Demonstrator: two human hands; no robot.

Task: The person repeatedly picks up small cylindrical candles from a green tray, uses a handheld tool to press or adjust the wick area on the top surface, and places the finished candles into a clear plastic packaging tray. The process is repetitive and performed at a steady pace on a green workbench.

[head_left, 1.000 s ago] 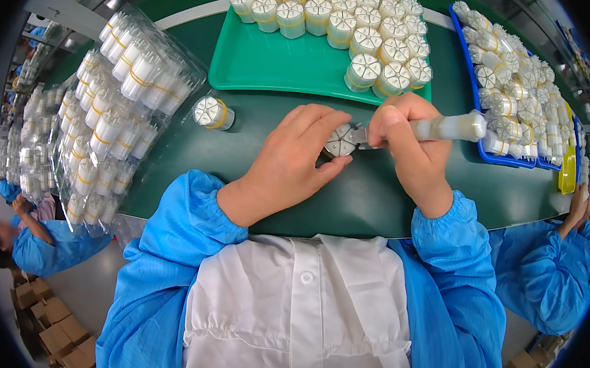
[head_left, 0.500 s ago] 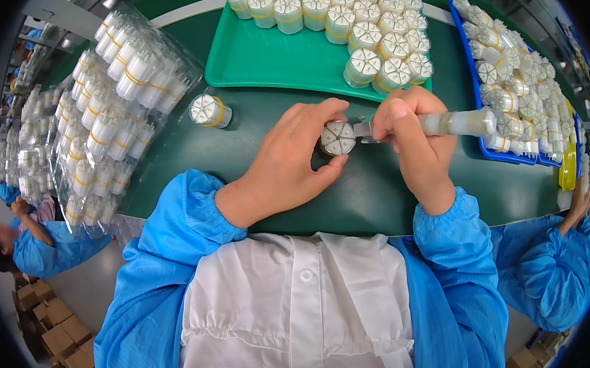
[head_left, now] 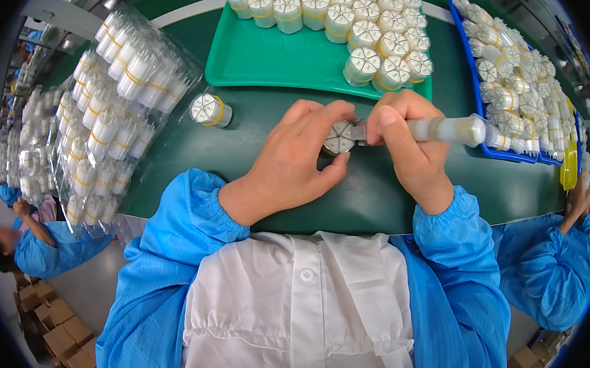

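My left hand (head_left: 300, 153) is curled round a short round bundle (head_left: 340, 138) of white wedge-shaped pieces, holding it upright on the table with its segmented end up. In my right hand (head_left: 412, 148) is a hand tool (head_left: 453, 130) with a thick, whitish translucent handle pointing right. Its flat metal tip touches or nearly touches the bundle's right rim; my fingers partly cover it. A similar single bundle (head_left: 210, 110) with a yellow rubber band stands left of my hands. Beyond them, a green tray (head_left: 262, 69) carries several more banded bundles, gathered at its back and right.
Clear plastic bags (head_left: 128, 70) of banded white bundles are piled at the left. Blue trays (head_left: 509, 156) heaped with bundles and a yellow tray (head_left: 569, 172) stand at the right. Co-workers in blue sleeves (head_left: 542, 270) sit at both sides; cardboard boxes (head_left: 60, 311) lie on the floor.
My right hand and the tool have shifted slightly left, the handle end dipping a little. My left fingers have moved slightly right and cover more of the bundle.
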